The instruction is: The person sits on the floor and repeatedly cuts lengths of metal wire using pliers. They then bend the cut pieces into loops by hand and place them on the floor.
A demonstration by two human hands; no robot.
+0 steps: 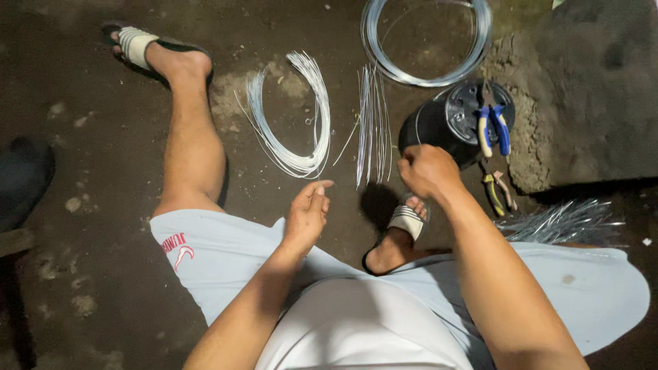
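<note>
While the person sat low over a dark dirt floor (103,274), the right hand (426,170) was closed into a fist just in front of a black overturned bucket (439,127); whether it pinched a strand of wire could not be told from this view. The left hand (308,212) hung half open above the knee, fingers loosely curled, thumb and forefinger raised, with nothing visibly in it.

Just ahead of both hands, a bundle of straight cut wires (373,127) lay on the ground, running away from the person. To its left, a loose coil of thin silvery wire (295,116) curved in an open loop, near the left hand but apart from it. A tighter round wire coil (428,41) lay farther off, touching the far end of the straight bundle.

Blue-handled pliers (493,129) rested on top of the bucket, and a second pair with yellow and pink handles (498,192) lay on the floor beside the right forearm. A heap of short wire pieces (565,220) sat by the right knee. Both feet wore striped sandals (409,220).
</note>
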